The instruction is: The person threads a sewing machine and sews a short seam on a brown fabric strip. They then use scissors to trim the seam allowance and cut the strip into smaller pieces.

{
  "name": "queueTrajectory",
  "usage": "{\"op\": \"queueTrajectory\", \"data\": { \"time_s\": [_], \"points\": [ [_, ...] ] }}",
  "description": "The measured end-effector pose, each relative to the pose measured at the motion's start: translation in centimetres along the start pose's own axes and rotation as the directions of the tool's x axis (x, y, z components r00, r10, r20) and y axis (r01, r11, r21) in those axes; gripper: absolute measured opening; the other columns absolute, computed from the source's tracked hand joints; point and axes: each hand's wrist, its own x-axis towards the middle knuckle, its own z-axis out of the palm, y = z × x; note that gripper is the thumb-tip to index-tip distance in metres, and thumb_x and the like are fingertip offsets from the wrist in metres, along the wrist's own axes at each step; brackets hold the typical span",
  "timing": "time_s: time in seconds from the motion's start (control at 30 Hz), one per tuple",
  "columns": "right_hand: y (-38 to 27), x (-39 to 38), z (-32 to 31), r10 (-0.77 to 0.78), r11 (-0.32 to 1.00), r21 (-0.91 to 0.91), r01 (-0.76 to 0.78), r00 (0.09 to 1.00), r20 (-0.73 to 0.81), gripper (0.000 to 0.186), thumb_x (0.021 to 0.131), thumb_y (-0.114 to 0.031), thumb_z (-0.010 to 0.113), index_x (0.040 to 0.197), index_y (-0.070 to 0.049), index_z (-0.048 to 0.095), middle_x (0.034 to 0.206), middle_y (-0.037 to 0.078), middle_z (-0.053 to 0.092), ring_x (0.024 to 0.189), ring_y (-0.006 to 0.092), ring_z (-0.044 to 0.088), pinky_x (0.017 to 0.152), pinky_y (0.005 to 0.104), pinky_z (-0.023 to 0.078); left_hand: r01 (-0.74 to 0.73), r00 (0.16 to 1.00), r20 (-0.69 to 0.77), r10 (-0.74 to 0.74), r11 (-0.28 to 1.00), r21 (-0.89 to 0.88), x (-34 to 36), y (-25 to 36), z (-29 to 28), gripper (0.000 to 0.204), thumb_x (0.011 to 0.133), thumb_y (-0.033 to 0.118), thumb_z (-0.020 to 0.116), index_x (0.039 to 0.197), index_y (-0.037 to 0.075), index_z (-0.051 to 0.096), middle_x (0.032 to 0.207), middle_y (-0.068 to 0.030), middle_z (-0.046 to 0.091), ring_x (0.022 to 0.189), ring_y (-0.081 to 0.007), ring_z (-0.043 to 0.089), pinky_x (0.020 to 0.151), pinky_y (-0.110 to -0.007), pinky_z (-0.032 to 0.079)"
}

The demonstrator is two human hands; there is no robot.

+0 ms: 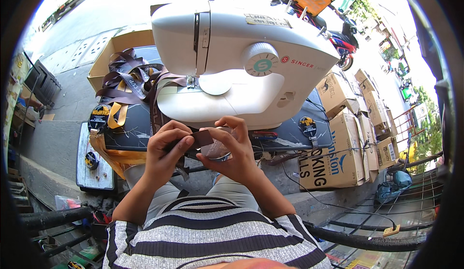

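Both my hands are raised in front of the white sewing machine (pixel 227 42). Between the thumb and fingers of my left hand (pixel 168 146) is pinched a dark brown ribbon (pixel 202 139), its flat end showing. My right hand (pixel 234 149) curls around a round, silvery grey disc that looks like a medal (pixel 216 150), its thumb below and fingers above. The ribbon's end overlaps the disc's upper left edge; whether they are joined cannot be made out. More printed ribbons (pixel 126 78) lie heaped left of the machine's needle area.
A dark marbled tabletop (pixel 128 136) carries the machine. Round black-and-gold medals (pixel 98 116) hang or lie at its left, and another medal (pixel 308 125) at its right. An open cardboard box (pixel 101 71) stands behind the ribbons. Stacked cartons (pixel 333 153) are right; a white stool (pixel 95 167) is left.
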Motion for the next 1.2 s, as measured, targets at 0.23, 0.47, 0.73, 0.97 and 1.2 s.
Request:
{"op": "queueTrajectory", "data": {
  "time_s": [0.23,0.47,0.73,0.97,1.2],
  "points": [
    [0.4,0.1,-0.6,-0.048,0.999,0.012,0.049,0.997,-0.057,0.064,0.061,-0.013,0.086,0.12,-0.016,0.063,0.124,0.012,0.045,0.116,0.0274,0.05,0.091,0.0406,0.048,0.064,0.998,-0.019,-0.065,0.997,-0.045,0.0,0.2,-0.3,0.016,0.093,0.01,0.064,0.086,-0.004,0.065,0.075,-0.0005,0.058,0.068,-0.0051,0.048,0.06,-0.02,0.037],
    [0.7,0.1,-0.5,-0.045,0.996,0.075,0.048,0.998,-0.051,0.064,0.064,-0.015,0.086,0.123,-0.015,0.062,0.129,0.013,0.042,0.126,0.0305,0.046,0.098,0.0448,0.046,0.151,0.988,-0.025,-0.154,0.984,-0.094,-0.4,0.3,-0.1,0.017,0.094,0.013,0.063,0.089,-0.003,0.066,0.072,0.0032,0.059,0.063,-0.0009,0.045,0.055,-0.017,0.034],
    [1.0,-0.3,-0.6,-0.02,0.989,0.143,0.023,1.0,-0.023,0.066,0.065,-0.016,0.087,0.125,-0.014,0.06,0.129,0.012,0.043,0.13,0.0313,0.044,0.098,0.0456,0.048,0.184,0.979,-0.038,-0.198,0.956,-0.229,-0.3,-0.5,0.1,0.016,0.095,0.013,0.063,0.091,-0.002,0.065,0.074,0.0014,0.06,0.063,-0.002,0.048,0.056,-0.017,0.038],
    [1.1,-0.5,-1.1,-0.012,0.995,0.098,0.014,0.999,-0.031,0.064,0.066,-0.014,0.086,0.124,-0.014,0.06,0.13,0.014,0.044,0.125,0.0297,0.046,0.094,0.0425,0.048,0.266,0.964,0.093,-0.249,0.912,-0.314,-0.1,-1.0,0.1,0.017,0.095,0.016,0.062,0.092,-0.001,0.064,0.076,0.0011,0.058,0.068,-0.0046,0.051,0.062,-0.019,0.041],
    [1.3,-0.5,-1.1,0.062,0.942,0.334,-0.037,0.996,-0.064,0.061,0.075,-0.014,0.078,0.127,-0.007,0.048,0.13,0.014,0.044,0.121,0.0263,0.048,0.095,0.038,0.046,0.26,0.96,0.194,-0.202,0.899,-0.352,0.3,-1.3,0.9,0.02,0.095,0.019,0.062,0.086,0.002,0.063,0.075,0.0042,0.052,0.072,-0.0042,0.048,0.067,-0.019,0.038]
  ]
}}
